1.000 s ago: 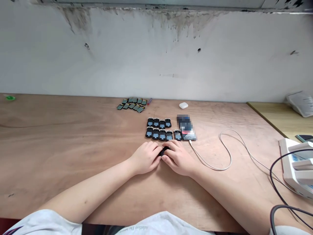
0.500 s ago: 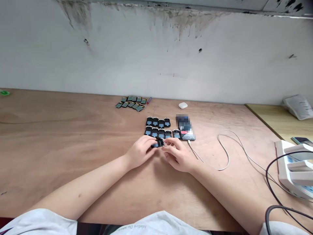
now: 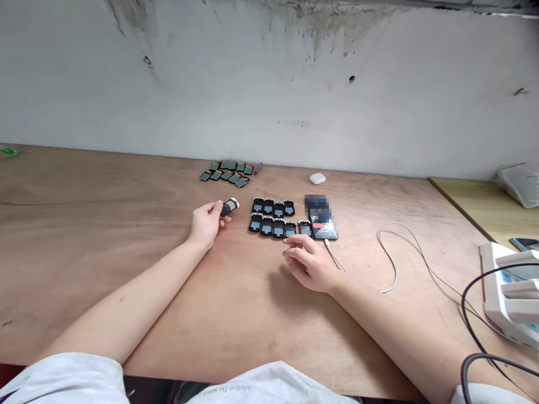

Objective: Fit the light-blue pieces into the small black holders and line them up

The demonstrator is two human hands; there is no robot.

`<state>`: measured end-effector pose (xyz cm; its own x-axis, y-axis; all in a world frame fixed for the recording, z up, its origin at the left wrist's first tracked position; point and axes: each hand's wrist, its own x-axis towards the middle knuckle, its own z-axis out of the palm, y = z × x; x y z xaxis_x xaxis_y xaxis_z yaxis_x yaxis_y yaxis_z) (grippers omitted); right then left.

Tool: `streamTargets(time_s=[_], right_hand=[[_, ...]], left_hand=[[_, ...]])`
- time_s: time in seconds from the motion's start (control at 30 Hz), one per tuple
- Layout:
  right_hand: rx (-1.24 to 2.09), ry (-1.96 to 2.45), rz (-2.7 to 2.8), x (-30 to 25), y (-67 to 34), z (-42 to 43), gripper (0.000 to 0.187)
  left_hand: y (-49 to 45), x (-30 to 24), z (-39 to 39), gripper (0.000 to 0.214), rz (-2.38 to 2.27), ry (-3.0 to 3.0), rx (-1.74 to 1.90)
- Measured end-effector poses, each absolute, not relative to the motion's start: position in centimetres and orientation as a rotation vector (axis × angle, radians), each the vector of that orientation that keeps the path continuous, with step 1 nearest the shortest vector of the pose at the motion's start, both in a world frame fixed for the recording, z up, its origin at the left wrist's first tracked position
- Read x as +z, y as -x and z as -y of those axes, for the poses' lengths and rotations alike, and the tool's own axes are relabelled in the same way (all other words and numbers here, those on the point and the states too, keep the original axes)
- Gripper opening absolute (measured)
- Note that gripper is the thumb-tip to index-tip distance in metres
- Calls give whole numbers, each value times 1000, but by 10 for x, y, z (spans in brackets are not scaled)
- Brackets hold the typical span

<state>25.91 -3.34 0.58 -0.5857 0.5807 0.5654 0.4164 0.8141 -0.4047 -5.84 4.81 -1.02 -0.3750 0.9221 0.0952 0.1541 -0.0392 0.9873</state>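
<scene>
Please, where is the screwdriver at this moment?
In the head view, the screwdriver lies on the far part of the table, slightly left of the picture's middle, beside the right end of the grey-green panels.

The person wears a white shirt point(image 3: 278, 384), with small grey lettering point(image 3: 231, 388) across the front, part of which looks like "Atletico De". The left sleeve point(image 3: 80, 373) is white, loose and creased, with a dark purple stripe point(image 3: 9, 396) low on it. The right sleeve point(image 3: 484, 395) is white too, only partly in view. The left forearm point(image 3: 147, 283), bare, bears one small round spot point(image 3: 122, 299); the right forearm point(image 3: 387, 320) and both hands point(image 3: 311, 266) are bare.
</scene>
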Motion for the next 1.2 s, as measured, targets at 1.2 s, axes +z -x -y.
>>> streamTargets(time_s=[1.2], right_hand=[[-241, 1509, 2264, -2, -254, 27, 42]], left_hand=[[33, 1, -62, 48, -1468, -2525, 684]])
